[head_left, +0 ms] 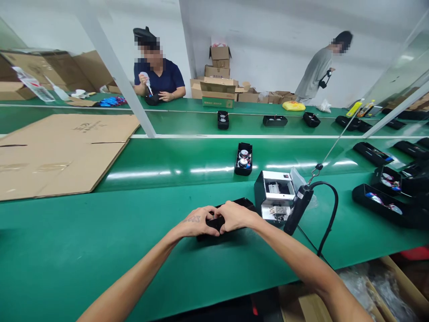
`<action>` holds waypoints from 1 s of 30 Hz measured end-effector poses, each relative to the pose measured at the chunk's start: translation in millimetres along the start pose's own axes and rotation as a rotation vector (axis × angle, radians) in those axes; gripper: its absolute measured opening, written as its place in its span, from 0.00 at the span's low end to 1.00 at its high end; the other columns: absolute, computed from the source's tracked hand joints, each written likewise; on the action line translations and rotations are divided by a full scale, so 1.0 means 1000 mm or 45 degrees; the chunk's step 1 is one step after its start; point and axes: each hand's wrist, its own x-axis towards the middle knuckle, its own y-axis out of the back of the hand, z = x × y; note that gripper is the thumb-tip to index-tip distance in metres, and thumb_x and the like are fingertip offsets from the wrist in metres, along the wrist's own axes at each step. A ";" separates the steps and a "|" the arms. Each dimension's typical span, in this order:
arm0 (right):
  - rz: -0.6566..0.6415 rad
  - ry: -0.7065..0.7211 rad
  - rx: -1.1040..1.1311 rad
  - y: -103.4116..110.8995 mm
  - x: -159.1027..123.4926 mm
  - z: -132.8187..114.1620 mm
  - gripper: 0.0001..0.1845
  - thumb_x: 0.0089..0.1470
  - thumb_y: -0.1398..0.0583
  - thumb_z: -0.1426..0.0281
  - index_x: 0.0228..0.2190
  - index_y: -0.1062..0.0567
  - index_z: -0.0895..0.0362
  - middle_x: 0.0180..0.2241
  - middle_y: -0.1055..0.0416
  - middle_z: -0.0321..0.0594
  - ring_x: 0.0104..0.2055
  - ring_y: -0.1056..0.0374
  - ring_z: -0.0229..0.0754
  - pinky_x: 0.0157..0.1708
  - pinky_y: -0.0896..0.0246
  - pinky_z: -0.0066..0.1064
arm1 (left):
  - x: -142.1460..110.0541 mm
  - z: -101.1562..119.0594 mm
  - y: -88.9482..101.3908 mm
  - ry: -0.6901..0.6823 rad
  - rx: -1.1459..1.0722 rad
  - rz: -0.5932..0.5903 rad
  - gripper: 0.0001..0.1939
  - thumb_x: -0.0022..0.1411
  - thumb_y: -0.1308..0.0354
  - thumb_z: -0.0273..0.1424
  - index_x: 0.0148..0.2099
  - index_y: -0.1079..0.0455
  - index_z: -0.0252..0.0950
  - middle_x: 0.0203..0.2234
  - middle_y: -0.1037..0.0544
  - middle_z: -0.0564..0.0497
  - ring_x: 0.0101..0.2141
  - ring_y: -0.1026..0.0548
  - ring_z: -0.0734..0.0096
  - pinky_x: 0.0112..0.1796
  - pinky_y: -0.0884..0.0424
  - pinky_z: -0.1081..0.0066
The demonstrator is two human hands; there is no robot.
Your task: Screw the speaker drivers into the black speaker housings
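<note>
Black case (241,203), apparently light, stiff plastic, best held by long edges; left hand (195,222) and right hand (236,216) pressed on top, fingertips meeting.

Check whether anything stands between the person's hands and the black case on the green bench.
Nothing visible does: the left hand and the right hand rest directly on the black case, their fingers touching it.

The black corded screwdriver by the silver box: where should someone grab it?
Wrap the right hand around the screwdriver's barrel at mid-length, coming from the near side: it hangs tilted from a hook, with its cable leaving the top, so the middle stays free.
</note>
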 end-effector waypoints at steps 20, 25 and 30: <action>0.013 -0.098 -0.088 0.000 -0.003 -0.005 0.28 0.52 0.29 0.58 0.54 0.18 0.50 0.37 0.16 0.42 0.44 0.20 0.54 0.36 0.38 0.32 | 0.003 -0.002 0.005 -0.032 -0.073 -0.093 0.21 0.49 0.29 0.52 0.26 0.24 0.39 0.50 0.19 0.55 0.43 0.24 0.65 0.43 0.32 0.71; -0.084 -0.104 -0.040 0.007 0.002 -0.001 0.28 0.52 0.28 0.55 0.52 0.17 0.51 0.41 0.15 0.43 0.46 0.19 0.55 0.31 0.41 0.31 | 0.005 -0.003 0.008 -0.017 -0.081 -0.115 0.20 0.49 0.29 0.51 0.26 0.24 0.39 0.51 0.19 0.55 0.45 0.24 0.64 0.42 0.32 0.71; -0.030 -0.069 -0.049 -0.001 0.002 0.004 0.28 0.52 0.28 0.54 0.53 0.16 0.49 0.36 0.15 0.40 0.43 0.19 0.55 0.32 0.44 0.33 | 0.004 -0.006 0.005 -0.028 -0.120 -0.118 0.19 0.51 0.29 0.49 0.26 0.24 0.39 0.50 0.20 0.55 0.44 0.23 0.65 0.43 0.32 0.70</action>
